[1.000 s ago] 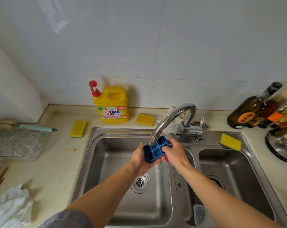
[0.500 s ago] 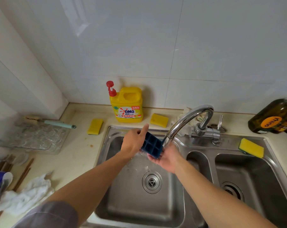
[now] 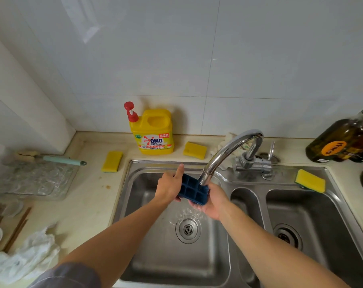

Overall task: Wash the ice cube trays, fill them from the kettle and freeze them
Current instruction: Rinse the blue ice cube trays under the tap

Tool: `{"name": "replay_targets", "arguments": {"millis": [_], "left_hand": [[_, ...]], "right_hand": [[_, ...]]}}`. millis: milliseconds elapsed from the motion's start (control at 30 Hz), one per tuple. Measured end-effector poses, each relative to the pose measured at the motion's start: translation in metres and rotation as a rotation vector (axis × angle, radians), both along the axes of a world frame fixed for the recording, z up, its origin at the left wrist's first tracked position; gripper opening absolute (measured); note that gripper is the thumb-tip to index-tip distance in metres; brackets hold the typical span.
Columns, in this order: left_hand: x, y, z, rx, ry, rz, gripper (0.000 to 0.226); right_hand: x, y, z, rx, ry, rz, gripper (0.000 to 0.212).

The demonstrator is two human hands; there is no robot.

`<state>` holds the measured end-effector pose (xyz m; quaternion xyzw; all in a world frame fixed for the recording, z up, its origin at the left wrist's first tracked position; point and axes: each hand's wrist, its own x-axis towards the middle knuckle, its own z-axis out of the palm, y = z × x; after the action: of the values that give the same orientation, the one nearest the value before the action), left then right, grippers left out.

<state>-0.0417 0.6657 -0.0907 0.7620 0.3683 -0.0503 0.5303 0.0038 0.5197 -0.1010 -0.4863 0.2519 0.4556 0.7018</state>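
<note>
While reaching over the steel sink (image 3: 124, 183), holding a blue ice cube tray (image 3: 192, 191) tilted just under the mouth of the chrome tap (image 3: 228, 151), above the left basin and a little far of its drain (image 3: 188, 229). Gripping the tray's left end with the left hand (image 3: 169, 188), index finger straight and pointing far, the rest wrapped behind. Cupping the right, nearer end from below with the right hand (image 3: 212, 201), fingers curled under the edge. Open cells facing up and near. Wet splashes around the drain. Against the far tiled wall, a yellow detergent bottle (image 3: 153, 132) with red pump, between two yellow sponges (image 3: 112, 161); a third sponge (image 3: 310, 180) on the sink's far right rim. At near left, crumpled white cloth (image 3: 24, 265).
</note>
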Motion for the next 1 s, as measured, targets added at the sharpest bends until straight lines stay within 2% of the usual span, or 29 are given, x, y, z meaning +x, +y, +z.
{"name": "replay_targets", "arguments": {"millis": [200, 467, 700, 833, 900, 1000], "left_hand": [[0.002, -0.007, -0.011, -0.129, 0.001, 0.054, 0.063], [0.01, -0.028, -0.028, -0.451, 0.029, 0.144, 0.058], [0.01, -0.058, -0.03, -0.713, 0.081, 0.166, 0.059], [0.014, -0.061, -0.027, -0.913, 0.007, 0.222, 0.05], [0.019, -0.059, -0.023, -0.885, -0.066, 0.249, 0.045], [0.025, -0.055, -0.019, -0.632, -0.168, 0.203, 0.038]], "right_hand": [[0.004, -0.01, 0.001, -0.025, 0.002, -0.007, 0.036], [0.02, -0.034, 0.013, -0.136, -0.048, -0.022, 0.044], [0.021, -0.06, 0.017, -0.226, -0.15, 0.002, 0.042], [0.017, -0.062, 0.019, -0.246, -0.264, 0.026, 0.04], [0.014, -0.061, 0.021, -0.182, -0.265, -0.018, 0.04], [0.01, -0.059, 0.021, -0.102, -0.204, -0.076, 0.044]]}}
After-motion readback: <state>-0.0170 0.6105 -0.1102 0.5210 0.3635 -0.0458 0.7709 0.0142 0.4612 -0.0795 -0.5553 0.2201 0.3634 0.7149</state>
